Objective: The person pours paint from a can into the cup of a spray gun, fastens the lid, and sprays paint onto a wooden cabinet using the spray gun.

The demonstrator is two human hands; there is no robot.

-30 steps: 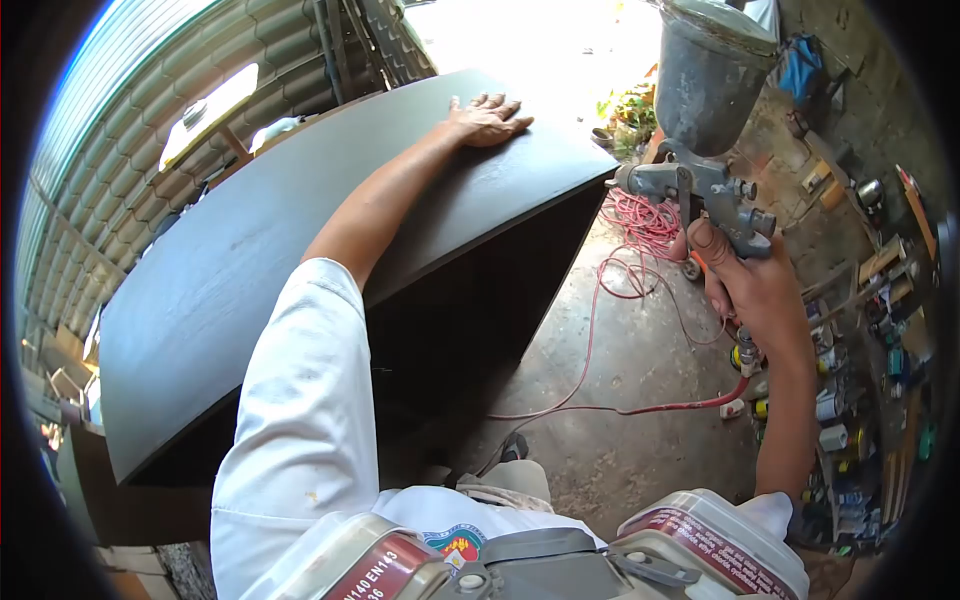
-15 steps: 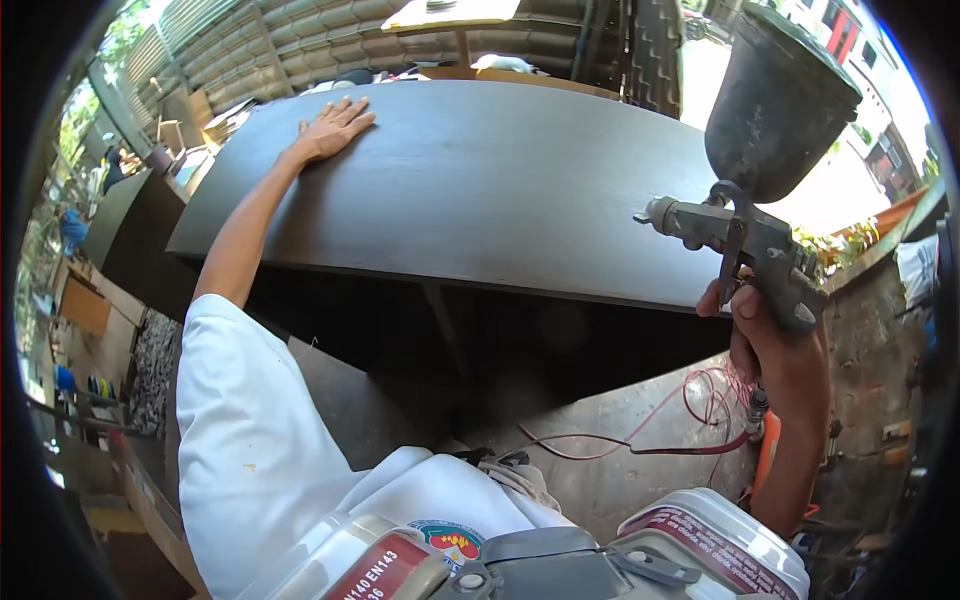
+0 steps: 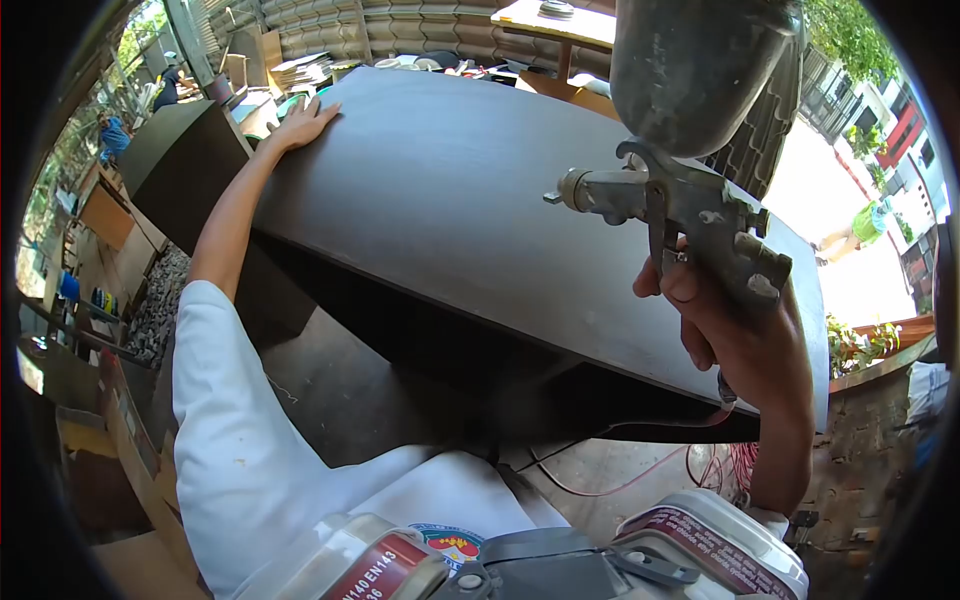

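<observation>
My left hand [image 3: 305,126] lies flat with outstretched fingers at the far left edge of a dark, smooth cabinet top [image 3: 450,190]. In my right hand [image 3: 735,335] is a metal spray gun [image 3: 690,205], held upright over the right part of that surface. Its large dark paint cup [image 3: 700,75] sits on top, and the nozzle faces left. My fingers wrap round the gun's handle. Below the top, the cabinet's dark, shadowed front [image 3: 440,350] faces me.
A thin red hose [image 3: 620,490] lies on the concrete floor below right. Another dark cabinet [image 3: 185,165] stands at the left. Behind are a light table [image 3: 590,22] and assorted clutter. A respirator [image 3: 545,560] edges the bottom of the view. A person [image 3: 170,80] is far left.
The view has swung right, and the cabinet top now appears more slanted. The spray gun and my right hand sit further left and over the surface; my left hand stays at its far edge.
</observation>
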